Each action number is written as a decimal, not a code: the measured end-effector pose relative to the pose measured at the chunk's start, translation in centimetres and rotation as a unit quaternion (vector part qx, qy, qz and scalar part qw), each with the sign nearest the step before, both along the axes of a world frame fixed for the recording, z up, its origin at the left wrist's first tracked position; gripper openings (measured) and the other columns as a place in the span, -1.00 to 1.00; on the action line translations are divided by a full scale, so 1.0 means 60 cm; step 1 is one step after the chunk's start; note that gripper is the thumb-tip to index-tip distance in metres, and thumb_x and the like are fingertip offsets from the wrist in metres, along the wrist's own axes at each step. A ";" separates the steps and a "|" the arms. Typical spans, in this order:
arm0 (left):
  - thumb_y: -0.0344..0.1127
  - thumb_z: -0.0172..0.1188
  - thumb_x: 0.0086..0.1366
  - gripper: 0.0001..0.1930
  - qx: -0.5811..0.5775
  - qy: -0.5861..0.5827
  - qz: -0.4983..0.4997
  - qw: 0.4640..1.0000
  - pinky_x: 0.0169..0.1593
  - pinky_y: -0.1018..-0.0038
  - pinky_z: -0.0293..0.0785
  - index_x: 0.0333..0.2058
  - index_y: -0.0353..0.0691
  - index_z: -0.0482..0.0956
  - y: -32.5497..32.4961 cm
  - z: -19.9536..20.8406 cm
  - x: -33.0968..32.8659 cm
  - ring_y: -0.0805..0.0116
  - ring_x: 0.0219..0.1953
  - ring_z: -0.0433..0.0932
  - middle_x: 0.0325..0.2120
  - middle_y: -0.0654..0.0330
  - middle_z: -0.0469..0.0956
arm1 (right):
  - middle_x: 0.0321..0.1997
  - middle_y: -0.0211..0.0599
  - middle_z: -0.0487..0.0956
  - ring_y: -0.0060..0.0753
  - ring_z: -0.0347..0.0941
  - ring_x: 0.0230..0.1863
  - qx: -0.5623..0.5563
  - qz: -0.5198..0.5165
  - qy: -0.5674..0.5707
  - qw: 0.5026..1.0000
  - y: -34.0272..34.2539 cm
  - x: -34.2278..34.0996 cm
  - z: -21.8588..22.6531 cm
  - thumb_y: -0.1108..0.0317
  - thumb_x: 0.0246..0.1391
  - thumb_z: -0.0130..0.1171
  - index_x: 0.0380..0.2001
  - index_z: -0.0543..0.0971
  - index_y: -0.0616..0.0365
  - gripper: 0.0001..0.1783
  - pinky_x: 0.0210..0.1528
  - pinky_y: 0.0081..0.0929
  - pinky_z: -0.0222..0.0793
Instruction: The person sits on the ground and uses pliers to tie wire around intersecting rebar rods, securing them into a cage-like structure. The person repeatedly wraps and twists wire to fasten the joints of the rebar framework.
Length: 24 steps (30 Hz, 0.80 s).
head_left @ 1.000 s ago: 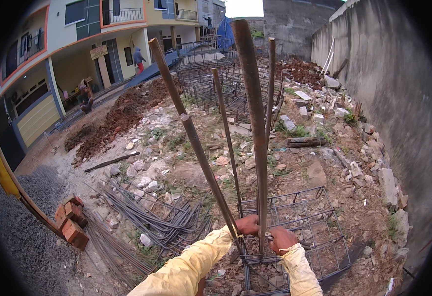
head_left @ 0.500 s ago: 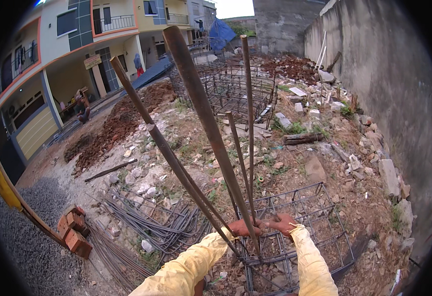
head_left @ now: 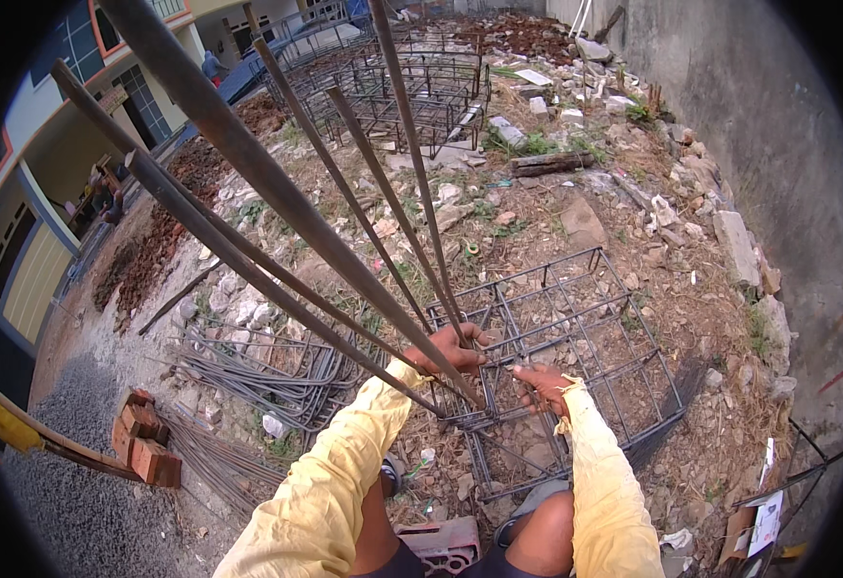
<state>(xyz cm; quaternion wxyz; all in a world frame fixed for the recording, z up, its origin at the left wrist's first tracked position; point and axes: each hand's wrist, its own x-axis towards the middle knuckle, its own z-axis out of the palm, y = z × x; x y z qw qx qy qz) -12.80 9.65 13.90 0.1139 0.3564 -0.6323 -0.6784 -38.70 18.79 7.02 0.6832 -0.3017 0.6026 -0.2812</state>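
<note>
A rebar cage (head_left: pixel 585 332) of dark steel bars and hoops lies on rubble ground in front of me. Several upright brown rods rise at its left end; one thick rod (head_left: pixel 277 197) crosses in front of my left hand (head_left: pixel 440 352). That hand's fingers are curled above the cage's left end, and what they hold, if anything, is hidden. To its right, above the bars, my right hand (head_left: pixel 543 385) has its fingers drawn together in a pinch. Whatever is in it is too small to make out. Both forearms wear yellow sleeves.
Bent rebar hoops (head_left: pixel 277 376) lie left of the cage, beside red bricks (head_left: pixel 147 438) and grey gravel (head_left: pixel 75 506). More cages (head_left: pixel 392 91) stand farther back. A concrete wall (head_left: pixel 729 125) runs along the right. A plastic seat (head_left: pixel 438 544) shows between my legs.
The view has tipped downward, bringing my legs into sight. My hands have moved apart: the left now sits higher behind the thick rod, the right lower over the cage.
</note>
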 end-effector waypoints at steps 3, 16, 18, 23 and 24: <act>-0.38 0.26 0.16 -0.49 -0.061 -0.037 -0.025 0.997 -0.01 0.42 0.47 0.11 -0.22 0.38 0.010 0.031 0.012 0.32 -0.13 0.61 -0.25 0.17 0.58 | -0.50 -0.28 0.56 -0.44 0.53 -0.56 0.050 -0.053 0.014 0.997 0.045 -0.111 -0.053 0.10 0.26 0.11 -0.30 0.45 0.22 -0.66 -0.64 -0.56 0.44; -0.52 0.35 0.11 -0.67 -0.103 -0.066 0.017 0.992 -0.09 0.51 0.47 -0.14 -0.24 0.49 -0.010 0.002 0.031 0.47 -0.19 0.53 -0.32 0.28 0.54 | -0.36 -0.29 0.53 -0.44 0.60 -0.32 -0.057 -0.080 0.063 0.993 0.077 -0.194 0.028 0.35 0.12 0.26 -0.06 0.39 0.29 -0.61 -0.42 -0.46 0.62; -0.53 0.35 0.10 -0.69 -0.101 -0.064 0.031 0.992 -0.10 0.51 0.48 -0.19 -0.24 0.47 -0.007 0.008 0.030 0.47 -0.20 0.54 -0.34 0.28 0.53 | -0.35 -0.31 0.53 -0.42 0.58 -0.31 -0.126 -0.003 0.106 0.986 0.046 -0.172 0.085 0.34 0.09 0.27 -0.05 0.41 0.22 -0.61 -0.34 -0.36 0.59; -0.57 0.35 0.07 -0.69 -0.089 -0.012 0.053 0.995 -0.12 0.49 0.51 -0.28 -0.23 0.40 -0.013 -0.013 0.022 0.44 -0.22 0.55 -0.35 0.25 0.52 | -0.17 -0.31 0.54 -0.15 0.47 0.04 -0.444 0.277 0.399 0.753 -0.001 -0.113 0.162 0.35 0.00 0.26 -0.09 0.49 -0.05 -0.65 0.15 0.12 0.35; -0.58 0.35 0.06 -0.68 -0.082 -0.007 0.059 0.995 -0.13 0.48 0.52 -0.29 -0.22 0.39 -0.012 -0.015 0.023 0.43 -0.22 0.55 -0.35 0.24 0.52 | -0.13 -0.32 0.52 -0.14 0.39 0.12 -0.477 0.310 0.443 0.693 -0.008 -0.098 0.171 0.35 -0.02 0.26 -0.10 0.50 -0.08 -0.65 0.22 0.17 0.23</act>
